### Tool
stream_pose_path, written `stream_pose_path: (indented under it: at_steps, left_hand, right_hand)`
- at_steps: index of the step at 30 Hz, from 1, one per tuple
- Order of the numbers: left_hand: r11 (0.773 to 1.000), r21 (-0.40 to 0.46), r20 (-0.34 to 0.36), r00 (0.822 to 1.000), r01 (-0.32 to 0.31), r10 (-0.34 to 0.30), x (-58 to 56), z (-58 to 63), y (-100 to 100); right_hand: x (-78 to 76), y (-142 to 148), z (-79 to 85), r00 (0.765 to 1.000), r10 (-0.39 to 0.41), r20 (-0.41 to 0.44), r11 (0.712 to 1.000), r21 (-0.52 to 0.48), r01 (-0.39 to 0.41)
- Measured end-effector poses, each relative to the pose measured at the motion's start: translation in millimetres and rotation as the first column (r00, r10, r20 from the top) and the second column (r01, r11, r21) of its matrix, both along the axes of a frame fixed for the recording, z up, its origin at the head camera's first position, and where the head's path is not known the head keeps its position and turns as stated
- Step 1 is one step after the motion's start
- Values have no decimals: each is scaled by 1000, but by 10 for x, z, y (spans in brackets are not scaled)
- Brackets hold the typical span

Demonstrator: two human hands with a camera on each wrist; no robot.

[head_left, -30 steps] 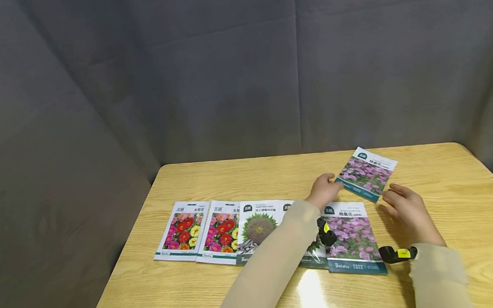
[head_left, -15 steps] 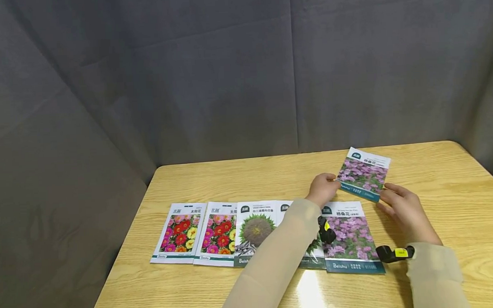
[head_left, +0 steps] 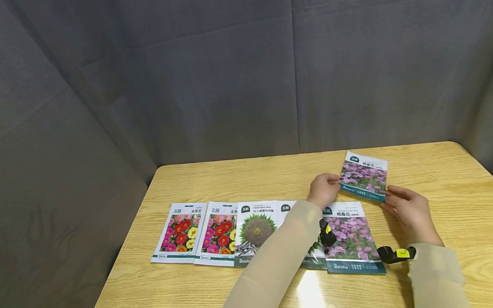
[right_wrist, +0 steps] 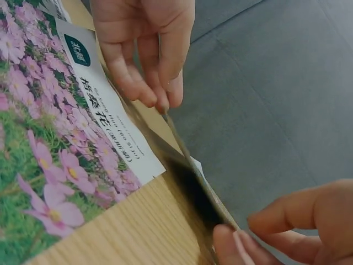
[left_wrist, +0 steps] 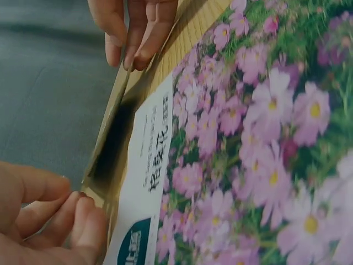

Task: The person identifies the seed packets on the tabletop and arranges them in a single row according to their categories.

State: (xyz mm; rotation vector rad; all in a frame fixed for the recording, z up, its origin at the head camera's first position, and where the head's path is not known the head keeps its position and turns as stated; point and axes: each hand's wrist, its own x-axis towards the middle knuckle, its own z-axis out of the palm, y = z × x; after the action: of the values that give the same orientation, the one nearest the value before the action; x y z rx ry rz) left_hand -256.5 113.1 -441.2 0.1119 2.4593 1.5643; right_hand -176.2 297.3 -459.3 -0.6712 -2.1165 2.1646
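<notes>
In the head view, a seed packet with pink flowers is held up off the back right of the table, slightly tilted. My left hand pinches its lower left corner. At the lower right corner, my right hand grips it between thumb and fingers. Both wrist views show this packet nearly edge-on, with the left hand and the right hand at its two ends. Below it lies a matching pink-flower packet, flat on the table.
Left of that lie two sunflower packets, one partly hidden by my left forearm, then two red-and-yellow flower packets. Neighbours in the row partly overlap. The wooden table ends at a grey cloth backdrop.
The held packet has turned straighter and shifted slightly left. My right hand, apart from it a second ago, now grips its lower right corner. The row of packets lies as before.
</notes>
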Motion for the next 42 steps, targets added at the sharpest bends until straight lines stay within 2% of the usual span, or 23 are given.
stream_pose_path:
  at_steps: [3,7,9,13,17,20,22,25,28,31,35,39,42]
  left_hand:
    - [999,21,-16,999,-31,31,-1,-10,18]
    - [995,83,6,998,-56,56,20,-13,7]
    - [991,123,32,998,-61,57,42,-11,-3]
    - [983,176,67,997,-47,36,90,-14,-12]
    - [982,188,50,999,-14,5,141,-5,0]
    - [974,228,27,1000,5,-12,185,12,13]
    - [971,239,11,1000,23,-27,223,25,7]
    - [968,245,-5,998,62,-62,300,46,-14]
    - [967,236,-13,995,97,-97,396,58,-37]
    - [962,248,5,993,113,-118,497,53,-39]
    - [953,280,65,988,117,-141,621,24,-24]
    - [944,309,116,981,113,-155,722,7,-7]
    - [940,321,121,979,117,-164,780,10,4]
  right_hand:
    - [4,3,6,997,-71,-11,995,-69,70]
    - [8,35,20,995,-100,-24,986,-135,95]
    - [14,72,25,997,-78,-23,989,-129,75]
    - [33,193,40,1000,20,11,1000,-18,-19]
    - [53,319,66,995,96,35,994,49,-98]
    - [75,379,88,990,138,41,984,103,-142]
    - [95,403,104,982,180,49,963,195,-186]
    - [147,446,139,966,249,63,899,356,-255]
    - [212,509,189,948,311,72,835,456,-309]
    - [261,594,246,927,365,89,795,488,-360]
    - [291,691,293,906,399,140,751,518,-411]
    - [313,756,313,891,412,192,722,528,-448]
    - [333,784,322,878,427,217,711,519,-474]
